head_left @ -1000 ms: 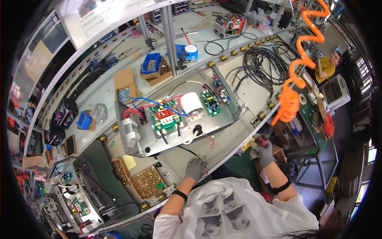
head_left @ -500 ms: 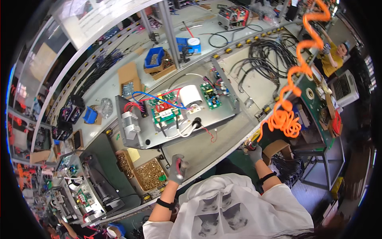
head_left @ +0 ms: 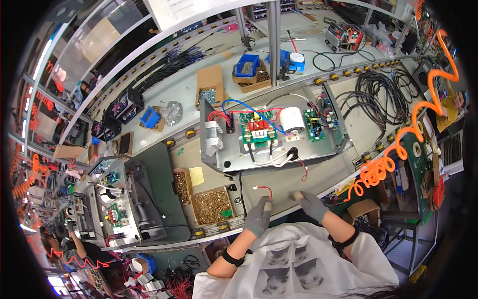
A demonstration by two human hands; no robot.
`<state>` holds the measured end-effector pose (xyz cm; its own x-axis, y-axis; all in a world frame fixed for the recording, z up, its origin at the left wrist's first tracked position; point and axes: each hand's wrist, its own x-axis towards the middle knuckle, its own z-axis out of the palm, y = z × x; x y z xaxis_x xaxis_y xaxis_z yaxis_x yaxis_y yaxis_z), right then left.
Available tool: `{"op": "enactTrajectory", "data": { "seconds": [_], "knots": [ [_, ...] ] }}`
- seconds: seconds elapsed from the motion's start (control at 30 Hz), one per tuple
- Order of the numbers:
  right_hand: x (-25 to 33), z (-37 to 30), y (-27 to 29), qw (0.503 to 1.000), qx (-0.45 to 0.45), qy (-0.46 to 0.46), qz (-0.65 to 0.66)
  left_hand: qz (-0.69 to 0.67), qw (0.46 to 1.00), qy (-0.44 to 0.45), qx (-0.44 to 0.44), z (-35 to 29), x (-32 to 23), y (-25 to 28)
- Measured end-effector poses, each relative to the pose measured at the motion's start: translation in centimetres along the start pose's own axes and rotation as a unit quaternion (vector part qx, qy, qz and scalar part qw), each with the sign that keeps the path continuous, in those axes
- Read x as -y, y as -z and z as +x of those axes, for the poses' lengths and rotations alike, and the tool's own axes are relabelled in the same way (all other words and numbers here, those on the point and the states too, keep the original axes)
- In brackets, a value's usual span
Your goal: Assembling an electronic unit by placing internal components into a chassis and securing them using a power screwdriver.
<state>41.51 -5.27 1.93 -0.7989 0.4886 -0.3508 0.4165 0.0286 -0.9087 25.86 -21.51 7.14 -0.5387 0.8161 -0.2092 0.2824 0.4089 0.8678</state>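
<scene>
Down at the near edge of the bench (head_left: 279, 187), both gloved hands are in. The left hand (head_left: 258, 217) comes up off a bent forearm, fingers drawn together on the short red wire (head_left: 264, 189), whose white end lies out to the left on the bench top. The right hand (head_left: 310, 204) sits just beside it at the same edge, fingers curled downward; whether it grips anything I cannot tell. Bare bench surface lies between the hands and the grey metal chassis (head_left: 269, 144), which sits mid-bench. Left of the left hand, the box of brass screws (head_left: 212, 205) hugs the near edge. On the chassis, a green circuit board (head_left: 257, 128) and a white cylinder (head_left: 290, 120) sit side by side. Toward the far edge stands a blue parts bin (head_left: 247, 65). At the right end, an orange coiled hose (head_left: 398, 154) hangs over the edge.
</scene>
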Motion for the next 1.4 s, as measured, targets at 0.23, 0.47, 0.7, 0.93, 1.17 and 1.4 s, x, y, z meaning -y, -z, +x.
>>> {"op": "enactTrajectory", "data": {
  "seconds": [0.23,0.47,0.7,0.93,1.17,1.4],
  "knots": [
    [6.7,7.2,-7.2,0.993,0.112,-0.037,-0.002,0.140,0.989,0.018,0.044,0.0,1.0,1.5],
    [4.6,14.3,-12.5,0.998,-0.024,0.064,0.013,0.219,0.925,-0.130,-0.280,3.6,3.6,6.3],
    [5.1,16.9,-15.1,0.921,-0.006,-0.117,0.372,0.385,0.903,-0.082,-0.172,6.9,4.2,7.2],
    [-2.9,20.6,-17.4,0.980,0.011,0.114,0.162,0.399,0.905,-0.051,-0.140,8.0,4.2,6.7],
    [0.8,19.7,-16.6,0.901,0.086,-0.081,0.418,0.387,0.901,-0.074,-0.179,7.6,5.2,6.9],
    [-1.9,21.2,-16.6,0.980,0.083,0.035,0.178,0.397,0.894,-0.095,-0.184,7.8,5.7,6.9]
  ]
}}
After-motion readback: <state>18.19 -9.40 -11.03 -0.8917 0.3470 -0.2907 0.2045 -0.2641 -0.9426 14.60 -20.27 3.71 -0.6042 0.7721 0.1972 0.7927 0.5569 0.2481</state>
